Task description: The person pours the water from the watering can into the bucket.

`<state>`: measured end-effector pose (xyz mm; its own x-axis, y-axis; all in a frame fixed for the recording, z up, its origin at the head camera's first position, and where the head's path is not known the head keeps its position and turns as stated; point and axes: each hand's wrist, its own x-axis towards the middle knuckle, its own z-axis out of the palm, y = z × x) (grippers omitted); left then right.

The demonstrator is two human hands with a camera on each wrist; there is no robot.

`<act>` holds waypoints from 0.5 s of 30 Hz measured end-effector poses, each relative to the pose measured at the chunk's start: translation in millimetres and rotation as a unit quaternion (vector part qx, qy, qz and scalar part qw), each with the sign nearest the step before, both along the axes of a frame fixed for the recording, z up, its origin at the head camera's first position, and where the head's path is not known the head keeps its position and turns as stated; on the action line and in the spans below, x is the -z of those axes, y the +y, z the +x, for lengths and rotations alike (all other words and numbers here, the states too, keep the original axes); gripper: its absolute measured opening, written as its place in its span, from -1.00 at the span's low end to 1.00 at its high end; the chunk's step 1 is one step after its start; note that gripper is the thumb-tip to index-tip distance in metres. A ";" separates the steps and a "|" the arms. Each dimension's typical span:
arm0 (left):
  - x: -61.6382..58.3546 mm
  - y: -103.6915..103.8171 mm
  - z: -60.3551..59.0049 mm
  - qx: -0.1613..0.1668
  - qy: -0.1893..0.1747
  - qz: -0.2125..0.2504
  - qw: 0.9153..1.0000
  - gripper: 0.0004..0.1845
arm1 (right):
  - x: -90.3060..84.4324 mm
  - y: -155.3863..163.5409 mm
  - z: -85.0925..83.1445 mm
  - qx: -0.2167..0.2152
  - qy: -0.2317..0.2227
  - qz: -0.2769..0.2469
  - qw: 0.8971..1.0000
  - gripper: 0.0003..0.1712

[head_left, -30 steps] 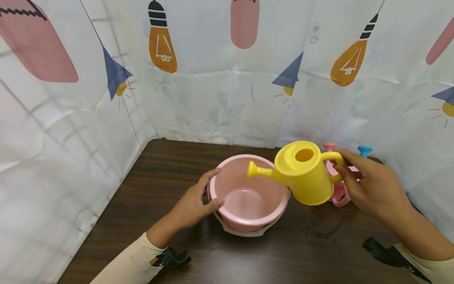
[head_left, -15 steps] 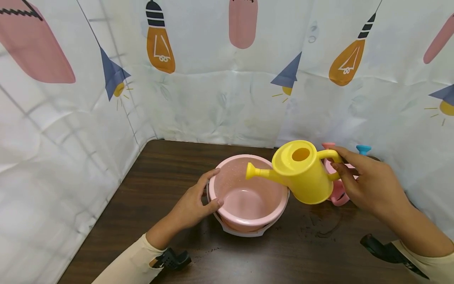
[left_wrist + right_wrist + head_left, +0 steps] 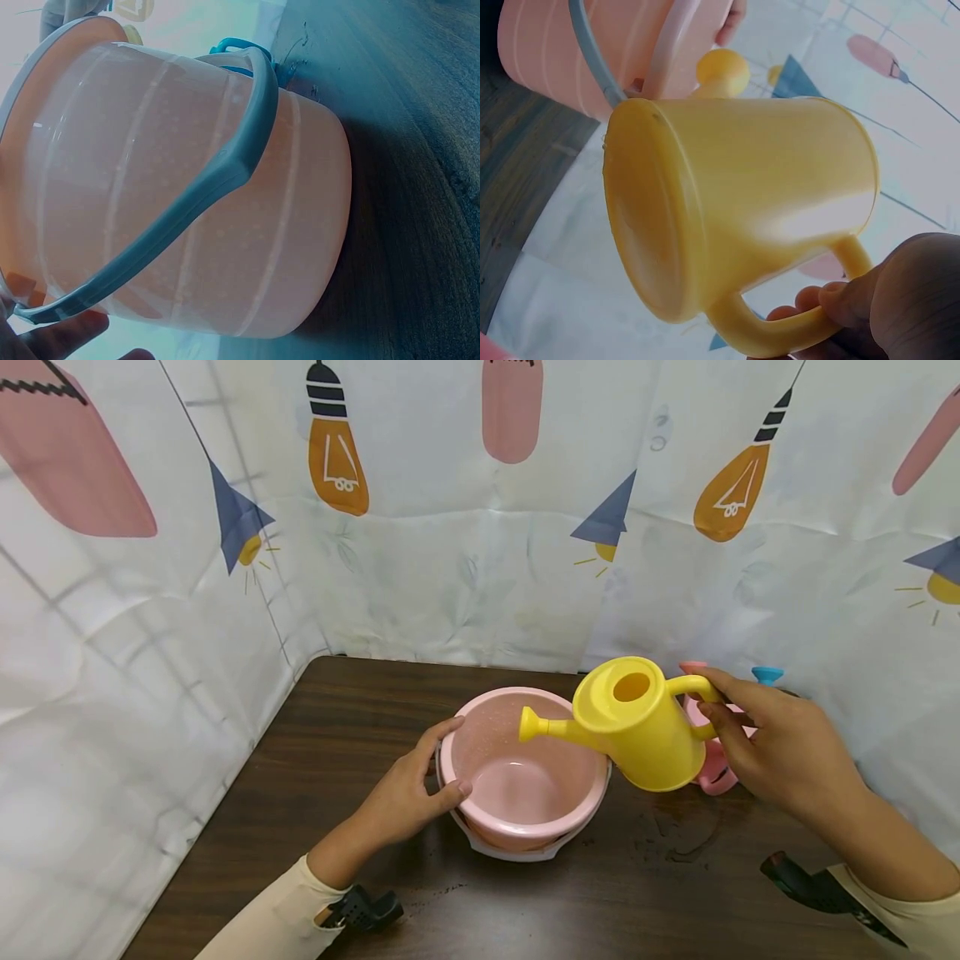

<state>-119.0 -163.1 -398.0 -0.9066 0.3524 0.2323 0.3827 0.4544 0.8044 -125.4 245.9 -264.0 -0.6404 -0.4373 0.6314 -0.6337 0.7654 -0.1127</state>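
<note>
A pink bucket [image 3: 517,789] with a grey handle [image 3: 180,206] stands on the dark table. My left hand [image 3: 408,789] grips its left rim, thumb at the front edge. In my right hand [image 3: 780,739] is a yellow watering can [image 3: 660,747], held by its handle and tipped to the left. The can's round spout head [image 3: 531,724] is over the bucket's mouth. From the right wrist view, curled fingers [image 3: 810,300] wrap the can's handle, and its base faces the camera. No stream of water shows at the spout.
Behind my right hand stand pink watering-can parts [image 3: 720,768], one with a blue spout head [image 3: 767,675], mostly hidden. Wet streaks [image 3: 690,847] mark the dark wooden table [image 3: 360,727] right of the bucket. A white printed curtain [image 3: 450,577] hangs along the back and left.
The yellow watering can has shifted very slightly to the left and tipped a little. My left hand keeps its place on the bucket's rim.
</note>
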 end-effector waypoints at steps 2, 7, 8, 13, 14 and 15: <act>0.3 -0.1 0.1 0.001 0.002 0.001 1.000 -0.16 | -0.2 -0.4 0.4 0.002 0.001 0.002 1.000 -0.31; 0.8 -0.3 0.1 0.002 0.005 0.001 1.000 -0.16 | -1.8 -2.3 0.7 0.003 0.007 0.003 1.000 -0.33; 0.8 -0.3 0.0 0.002 0.005 0.002 1.000 -0.16 | -2.1 -2.8 0.6 0.002 0.009 0.002 1.000 -0.33; 0.7 -0.5 0.2 0.003 0.006 0.003 1.000 -0.16 | -2.6 -3.7 -0.1 -0.002 0.017 0.001 1.000 -0.34; 0.8 -0.4 0.0 0.003 0.006 0.003 1.000 -0.16 | -2.7 -3.8 -0.1 -0.003 0.017 0.001 1.000 -0.33; 0.7 -0.5 0.1 0.003 0.006 0.003 1.000 -0.16 | -2.7 -3.8 -0.1 -0.003 0.017 0.001 1.000 -0.33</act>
